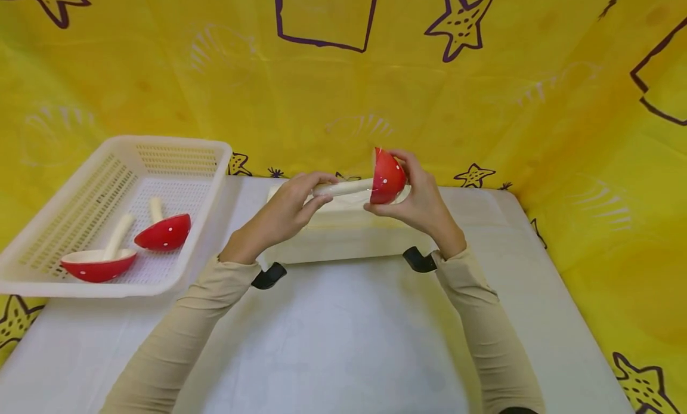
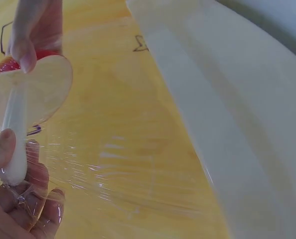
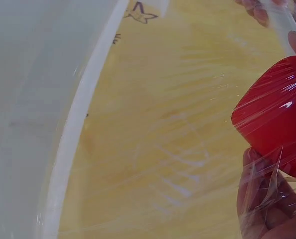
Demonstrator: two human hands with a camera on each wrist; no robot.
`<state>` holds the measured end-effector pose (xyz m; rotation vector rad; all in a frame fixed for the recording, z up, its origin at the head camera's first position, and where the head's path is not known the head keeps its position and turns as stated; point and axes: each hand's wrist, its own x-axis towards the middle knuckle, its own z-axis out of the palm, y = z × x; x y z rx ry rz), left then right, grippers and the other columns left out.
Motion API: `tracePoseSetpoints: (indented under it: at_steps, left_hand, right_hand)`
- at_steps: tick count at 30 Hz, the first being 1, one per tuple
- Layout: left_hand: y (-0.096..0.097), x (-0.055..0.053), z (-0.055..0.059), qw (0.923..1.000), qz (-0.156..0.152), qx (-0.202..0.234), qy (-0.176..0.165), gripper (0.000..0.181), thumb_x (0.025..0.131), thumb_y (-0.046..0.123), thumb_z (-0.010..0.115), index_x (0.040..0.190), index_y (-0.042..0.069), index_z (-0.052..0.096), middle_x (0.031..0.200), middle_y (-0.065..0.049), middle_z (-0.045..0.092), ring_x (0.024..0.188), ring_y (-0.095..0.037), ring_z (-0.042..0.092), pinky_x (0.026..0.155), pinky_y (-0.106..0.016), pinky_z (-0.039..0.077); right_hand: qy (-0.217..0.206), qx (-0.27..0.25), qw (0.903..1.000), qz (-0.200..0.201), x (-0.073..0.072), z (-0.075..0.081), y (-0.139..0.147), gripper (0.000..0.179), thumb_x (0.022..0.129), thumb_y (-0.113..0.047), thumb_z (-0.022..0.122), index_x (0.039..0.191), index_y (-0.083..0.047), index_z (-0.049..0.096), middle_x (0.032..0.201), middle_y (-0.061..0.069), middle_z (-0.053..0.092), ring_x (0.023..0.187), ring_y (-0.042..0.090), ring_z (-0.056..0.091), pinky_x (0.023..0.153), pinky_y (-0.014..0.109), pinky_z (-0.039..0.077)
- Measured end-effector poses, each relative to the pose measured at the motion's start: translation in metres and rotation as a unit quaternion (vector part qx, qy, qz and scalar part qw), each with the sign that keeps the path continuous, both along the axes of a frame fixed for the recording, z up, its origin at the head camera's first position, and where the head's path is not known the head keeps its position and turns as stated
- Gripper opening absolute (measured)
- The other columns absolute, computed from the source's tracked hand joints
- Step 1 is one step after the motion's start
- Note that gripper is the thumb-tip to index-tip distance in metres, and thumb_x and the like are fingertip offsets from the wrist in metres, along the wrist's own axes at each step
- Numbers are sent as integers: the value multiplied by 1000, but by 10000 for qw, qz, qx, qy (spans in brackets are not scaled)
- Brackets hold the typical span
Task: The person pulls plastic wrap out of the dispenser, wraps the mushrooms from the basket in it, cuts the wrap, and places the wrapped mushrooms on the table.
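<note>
A ceramic-looking ladle (image 1: 387, 178) with a red, white-dotted bowl and a cream handle is held level above a long cream box (image 1: 354, 241). My left hand (image 1: 284, 210) pinches the handle's end between thumb and fingers. Around the bowl, on the right, curl the thumb and fingers of my right hand (image 1: 424, 200). Clear plastic film (image 2: 103, 179) stretches over the ladle and fingers in the left wrist view. Creased film (image 3: 188, 129) also spreads beside the bowl in the right wrist view. Where the film ends is hard to tell.
At the left stands a white plastic basket (image 1: 222, 181) with perforated sides. Two similar ladles, one (image 1: 102, 269) nearer the front and another (image 1: 166, 232) behind it, lie inside. A white-covered table (image 1: 349, 342) meets a yellow patterned cloth (image 1: 322, 92) at the back and right.
</note>
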<state>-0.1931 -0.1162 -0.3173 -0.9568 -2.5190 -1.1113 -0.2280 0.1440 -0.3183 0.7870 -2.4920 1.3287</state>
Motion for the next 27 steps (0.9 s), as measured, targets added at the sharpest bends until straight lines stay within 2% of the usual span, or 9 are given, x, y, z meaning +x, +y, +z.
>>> tracePoseSetpoints:
  at_steps: [5,11,27]
  left_hand:
    - [-1,-2,3,10000,-17,38,41,31,97,6,61,127,-1,58,129,-15,64,114,-30,60,97,-46,49]
    - [-1,-5,4,9998,-44,43,190,30,96,4,62,125,-1,58,126,-16,66,104,-30,61,92,-45,50]
    - [-2,-3,5,9995,-14,10,319,30,96,5,62,126,-1,58,126,-15,65,106,-32,60,92,-46,49]
  right_hand:
    - [80,8,10000,0,-2,4,-1,89,65,-14,92,138,-7,42,131,15,62,116,28,60,96,48,54]
    - [34,51,10000,-51,-4,7,-3,89,66,-15,92,139,-9,43,131,14,62,118,27,60,96,48,54]
    - [23,68,10000,-65,-3,13,-4,88,65,-16,93,138,-10,44,129,13,64,114,26,62,94,45,55]
